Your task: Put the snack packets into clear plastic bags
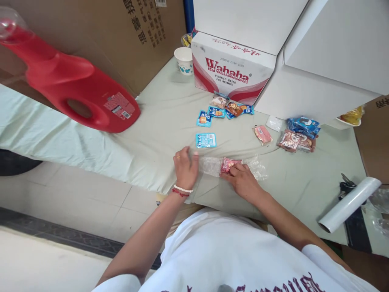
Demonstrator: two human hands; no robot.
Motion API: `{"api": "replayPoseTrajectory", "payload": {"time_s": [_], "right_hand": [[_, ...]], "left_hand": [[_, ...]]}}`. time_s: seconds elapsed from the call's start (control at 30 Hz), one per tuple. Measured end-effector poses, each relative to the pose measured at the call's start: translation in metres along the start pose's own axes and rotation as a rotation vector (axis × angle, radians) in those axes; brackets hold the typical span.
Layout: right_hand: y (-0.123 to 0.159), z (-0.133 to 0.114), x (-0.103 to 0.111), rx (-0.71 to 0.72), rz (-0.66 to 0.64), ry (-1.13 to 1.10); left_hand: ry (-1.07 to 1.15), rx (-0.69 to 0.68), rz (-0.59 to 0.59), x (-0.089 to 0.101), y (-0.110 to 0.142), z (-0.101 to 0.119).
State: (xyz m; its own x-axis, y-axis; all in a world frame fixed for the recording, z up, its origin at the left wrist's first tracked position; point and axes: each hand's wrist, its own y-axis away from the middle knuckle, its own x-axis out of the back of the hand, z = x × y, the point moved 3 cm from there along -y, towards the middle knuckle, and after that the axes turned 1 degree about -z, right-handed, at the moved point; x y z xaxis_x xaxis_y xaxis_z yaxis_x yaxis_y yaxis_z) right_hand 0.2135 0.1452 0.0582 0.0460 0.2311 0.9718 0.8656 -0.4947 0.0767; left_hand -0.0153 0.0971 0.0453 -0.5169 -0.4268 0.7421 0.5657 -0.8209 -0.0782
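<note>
A small red-and-pink snack packet (228, 164) lies on a crumpled sheet of clear plastic film (257, 167) near the table's front edge. My right hand (244, 184) has its fingers curled over the packet's lower right side, pressing on it and hiding part of it. At the film's left end rests my left hand (185, 168), thumb apart from the fingers, with nothing visible between them. Just beyond the left fingertips lies a light blue packet (206, 140), flat on the cloth. Farther back is a pink wrapped snack (262, 134).
Blue snack packets (204, 119) lie before a Wahaha carton (232, 67). A paper cup (184, 61) stands left of it. More packets (296, 141) are piled right. A film roll (349, 205) sits at the right front, and a large red jug (82, 89) at the left.
</note>
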Motion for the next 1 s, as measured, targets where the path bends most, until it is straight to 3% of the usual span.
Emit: {"api": "replayPoseTrajectory", "payload": {"time_s": [0.1, 0.23, 0.33, 0.43, 0.5, 0.57, 0.63, 0.7, 0.73, 0.9, 1.0], "right_hand": [[0.001, 0.001, 0.001, -0.039, 0.018, -0.07], [0.0, 0.005, -0.002, -0.057, 0.041, -0.159], [0.001, 0.006, -0.006, -0.061, 0.088, -0.174], [0.01, 0.006, -0.001, -0.016, 0.145, -0.247], [0.021, 0.009, 0.01, 0.05, 0.134, -0.378], [0.033, 0.021, 0.024, 0.016, 0.121, -0.55], [0.041, 0.044, 0.038, -0.191, 0.213, -0.635], [0.044, 0.068, 0.048, -0.393, 0.367, -0.544], [0.041, 0.078, 0.05, -0.424, 0.407, -0.463], [0.022, 0.096, 0.039, -0.299, 0.279, -0.319], [0.031, 0.091, 0.042, -0.264, 0.366, -0.326]], "left_hand": [[-0.117, -0.123, -0.181, -0.005, 0.004, 0.022], [0.11, -0.189, -0.302, -0.011, 0.015, 0.053], [0.29, -0.257, -0.413, -0.028, 0.02, 0.079], [0.26, -0.423, -0.533, -0.052, 0.024, 0.1], [0.117, -0.525, -0.534, -0.064, 0.027, 0.106], [-0.015, -0.589, -0.501, -0.071, 0.03, 0.105], [-0.078, -0.614, -0.466, -0.074, 0.033, 0.102], [-0.07, -0.607, -0.428, -0.074, 0.034, 0.097], [-0.047, -0.597, -0.411, -0.073, 0.034, 0.095], [0.017, -0.555, -0.39, -0.073, 0.033, 0.084], [-0.07, -0.539, -0.374, -0.072, 0.038, 0.082]]}}
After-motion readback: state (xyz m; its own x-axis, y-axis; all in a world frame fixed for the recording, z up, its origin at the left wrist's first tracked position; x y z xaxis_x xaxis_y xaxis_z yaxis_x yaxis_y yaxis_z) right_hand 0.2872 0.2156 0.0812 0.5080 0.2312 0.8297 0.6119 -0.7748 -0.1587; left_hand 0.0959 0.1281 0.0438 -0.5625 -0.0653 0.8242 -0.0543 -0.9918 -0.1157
